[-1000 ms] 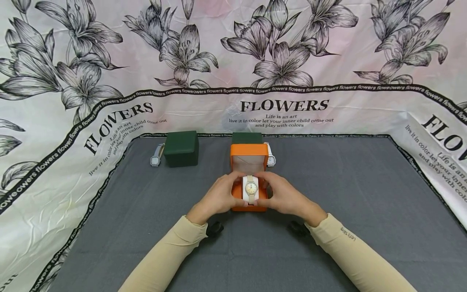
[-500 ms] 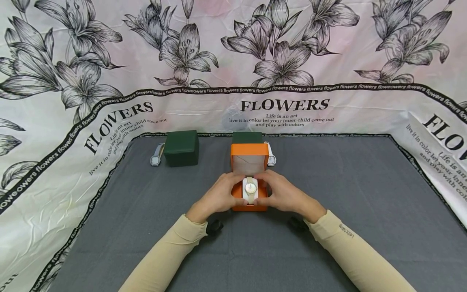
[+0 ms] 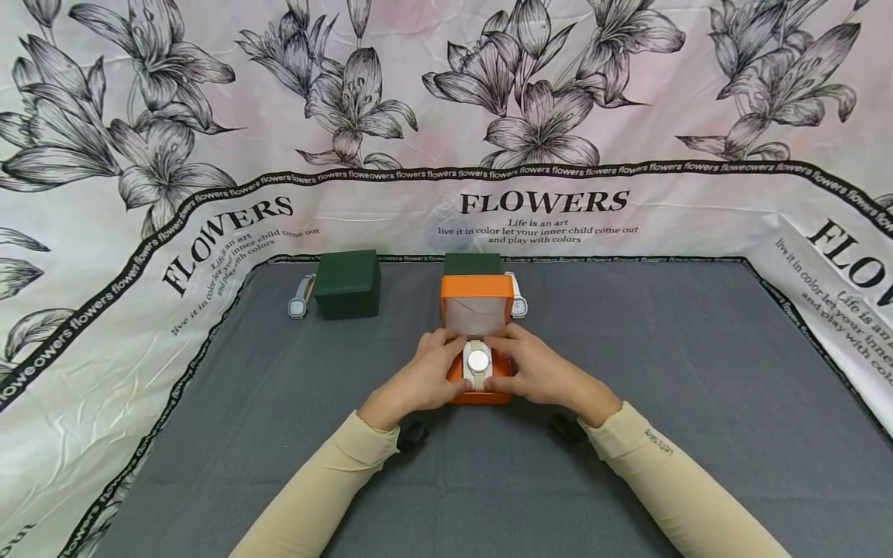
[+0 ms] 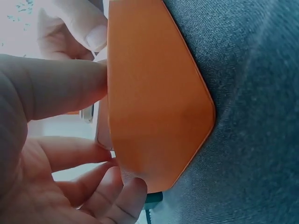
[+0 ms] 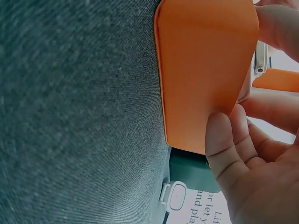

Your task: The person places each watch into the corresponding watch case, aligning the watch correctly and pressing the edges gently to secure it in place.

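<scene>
Beige-strapped watch (image 3: 478, 361) lies dial-up, strap running front-to-back; left hand (image 3: 418, 380) and right hand (image 3: 540, 372) pinch it.

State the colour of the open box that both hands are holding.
Orange: the open box is orange outside with a pale lining in its lid, clearest in the head view.

The right hand (image 5: 261, 154) grips the orange box (image 5: 205, 70) on grey cloth (image 5: 74, 112). A green box (image 5: 189, 175) and a white watch (image 5: 174, 196) lie just beyond the orange box.

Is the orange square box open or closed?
Open: the orange square box has its lid raised upright, and a beige-strapped watch sits inside.
</scene>
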`<action>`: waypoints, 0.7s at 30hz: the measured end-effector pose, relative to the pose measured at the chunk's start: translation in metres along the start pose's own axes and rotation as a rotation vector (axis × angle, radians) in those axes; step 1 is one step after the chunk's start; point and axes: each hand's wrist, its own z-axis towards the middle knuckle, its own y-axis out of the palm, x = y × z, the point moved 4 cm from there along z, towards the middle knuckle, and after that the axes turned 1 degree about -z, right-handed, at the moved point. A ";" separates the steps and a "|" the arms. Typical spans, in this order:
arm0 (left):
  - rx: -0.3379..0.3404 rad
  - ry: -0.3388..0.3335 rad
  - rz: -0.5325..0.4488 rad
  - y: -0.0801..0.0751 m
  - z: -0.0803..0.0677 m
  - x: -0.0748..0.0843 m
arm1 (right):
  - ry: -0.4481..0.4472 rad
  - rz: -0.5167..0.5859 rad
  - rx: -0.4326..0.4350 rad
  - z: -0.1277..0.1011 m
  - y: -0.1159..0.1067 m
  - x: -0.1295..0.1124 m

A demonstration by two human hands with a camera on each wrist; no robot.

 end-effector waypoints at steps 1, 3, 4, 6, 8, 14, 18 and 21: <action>0.005 -0.009 -0.014 0.000 0.000 0.000 | 0.002 0.003 0.002 0.000 0.000 0.000; 0.015 -0.027 -0.052 -0.001 0.000 -0.001 | 0.001 0.014 0.012 0.000 -0.002 0.000; 0.024 -0.032 -0.078 -0.002 -0.001 -0.002 | 0.001 0.022 0.018 0.000 -0.003 0.000; 0.047 -0.039 -0.127 -0.004 -0.002 -0.004 | 0.004 0.051 0.033 -0.001 -0.007 0.000; 0.079 -0.051 -0.176 -0.007 -0.005 -0.007 | 0.007 0.083 0.061 -0.003 -0.012 0.002; 0.136 -0.145 -0.249 -0.013 -0.018 -0.015 | 0.087 0.199 0.206 -0.005 -0.037 0.010; 0.099 -0.214 -0.263 -0.012 -0.023 -0.016 | 0.139 0.240 0.262 -0.001 -0.050 0.016; 0.069 -0.247 -0.280 -0.009 -0.024 -0.017 | 0.147 0.248 0.270 0.004 -0.055 0.019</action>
